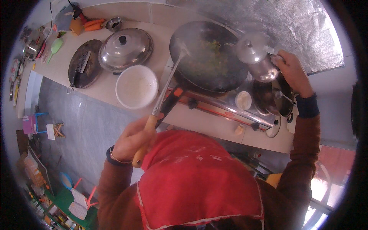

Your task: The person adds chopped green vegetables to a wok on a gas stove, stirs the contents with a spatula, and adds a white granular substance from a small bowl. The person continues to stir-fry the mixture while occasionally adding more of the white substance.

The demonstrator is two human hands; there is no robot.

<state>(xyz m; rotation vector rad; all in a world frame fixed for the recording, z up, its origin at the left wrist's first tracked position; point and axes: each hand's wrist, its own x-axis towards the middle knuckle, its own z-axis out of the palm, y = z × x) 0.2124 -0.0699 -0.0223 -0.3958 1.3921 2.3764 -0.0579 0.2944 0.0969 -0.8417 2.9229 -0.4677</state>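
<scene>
My left hand (pixel 133 139) grips the wooden handle of a metal wok spatula (pixel 169 82); its blade rests at the left inner side of a large black wok (pixel 198 76). Green food (pixel 214 59) lies in the steaming wok. At the wok's right edge, my right hand (pixel 293 70) holds a shiny metal kettle (pixel 263 69) by its handle. The kettle's round lid (pixel 249 47) stands raised, and its spout is toward the wok. Steam blurs the wok's contents, and I cannot tell whether anything pours.
A white bowl (pixel 137 87), a domed metal lid (pixel 125 50) and a round board (pixel 86 61) with a cleaver (pixel 82 63) stand left of the wok. Right of it are a small white bowl (pixel 243 100) and a dark pan (pixel 283 105) with a ladle. The gas stove's edge (pixel 230 110) runs in front.
</scene>
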